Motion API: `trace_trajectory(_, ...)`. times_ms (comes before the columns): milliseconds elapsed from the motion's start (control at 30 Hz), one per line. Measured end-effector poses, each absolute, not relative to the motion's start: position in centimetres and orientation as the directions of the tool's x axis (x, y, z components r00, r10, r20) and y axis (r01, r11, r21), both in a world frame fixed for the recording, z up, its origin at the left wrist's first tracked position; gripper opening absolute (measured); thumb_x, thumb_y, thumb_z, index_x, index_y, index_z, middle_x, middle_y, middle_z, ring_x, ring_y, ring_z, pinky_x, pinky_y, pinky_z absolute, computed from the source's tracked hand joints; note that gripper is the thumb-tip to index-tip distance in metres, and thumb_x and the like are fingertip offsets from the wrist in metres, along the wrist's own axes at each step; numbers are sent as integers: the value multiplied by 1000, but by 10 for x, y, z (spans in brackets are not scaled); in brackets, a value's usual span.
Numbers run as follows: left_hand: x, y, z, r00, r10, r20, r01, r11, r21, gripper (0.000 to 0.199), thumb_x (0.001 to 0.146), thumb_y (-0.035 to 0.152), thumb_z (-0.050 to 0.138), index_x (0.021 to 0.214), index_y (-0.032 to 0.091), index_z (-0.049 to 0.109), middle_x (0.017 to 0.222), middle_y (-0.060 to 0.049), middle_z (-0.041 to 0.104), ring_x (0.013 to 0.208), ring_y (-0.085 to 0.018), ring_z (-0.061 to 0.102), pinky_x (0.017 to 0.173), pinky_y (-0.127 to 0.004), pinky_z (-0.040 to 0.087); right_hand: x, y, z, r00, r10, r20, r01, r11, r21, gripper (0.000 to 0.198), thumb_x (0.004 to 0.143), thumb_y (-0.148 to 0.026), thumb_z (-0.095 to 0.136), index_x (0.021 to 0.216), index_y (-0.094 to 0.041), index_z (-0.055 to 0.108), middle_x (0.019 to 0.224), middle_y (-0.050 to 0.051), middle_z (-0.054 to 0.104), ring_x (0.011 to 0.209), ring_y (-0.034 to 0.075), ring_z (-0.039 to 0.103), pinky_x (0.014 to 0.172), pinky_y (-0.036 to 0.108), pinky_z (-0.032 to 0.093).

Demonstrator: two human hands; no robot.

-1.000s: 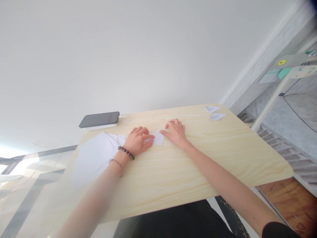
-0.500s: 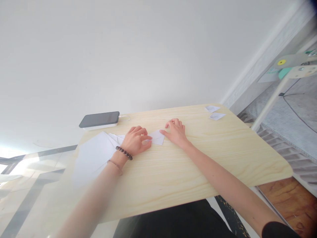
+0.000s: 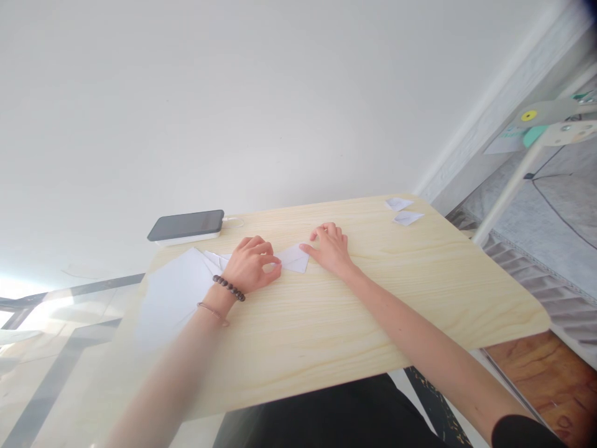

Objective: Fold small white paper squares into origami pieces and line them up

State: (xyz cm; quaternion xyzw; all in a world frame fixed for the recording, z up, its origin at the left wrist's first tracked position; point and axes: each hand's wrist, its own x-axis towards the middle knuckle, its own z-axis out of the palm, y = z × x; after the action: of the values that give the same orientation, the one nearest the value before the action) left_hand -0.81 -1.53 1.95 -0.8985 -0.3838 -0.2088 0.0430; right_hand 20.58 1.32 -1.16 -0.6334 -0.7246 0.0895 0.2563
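A small piece of white folded paper (image 3: 295, 259) lies on the table between my hands, with a crease across it. My left hand (image 3: 250, 264) is closed at its left end, thumb and forefinger pinched together on the paper. Beads and a thin bracelet circle that wrist. The thumb of my right hand (image 3: 330, 250) presses on the paper's upper right corner, while its other fingers curl above the table. Part of the paper is hidden by my left fingers.
White sheets (image 3: 175, 295) lie on the table's left side. Behind them, a phone (image 3: 186, 225) with a cable rests on a white object. Two small folded paper pieces (image 3: 408, 218) lie at the far right of the wooden table (image 3: 420, 280), which stands against a wall.
My left hand has slid slightly left along the paper, showing more of it. My right hand has stayed at the corner.
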Motion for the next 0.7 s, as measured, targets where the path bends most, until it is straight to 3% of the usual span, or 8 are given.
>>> trace_trajectory(233,-10,-15,20,633,658,407,693,-716,80,20,76,28,51,74,23,70,72,-3,62,77,-18,49,74,-35,37,206,13,-11,-62,965,255,871,177,-459,34,70,-55,52,81,-22,53,101,7,43,98,24,42,81,40,33)
trace_trajectory(700,-9,-17,25,635,688,352,713,-697,77,27,77,27,49,54,19,61,60,-1,58,69,-15,47,71,-33,36,206,13,-12,-63,966,253,875,176,-452,34,71,-55,52,82,-23,53,100,6,43,98,24,42,81,39,33)
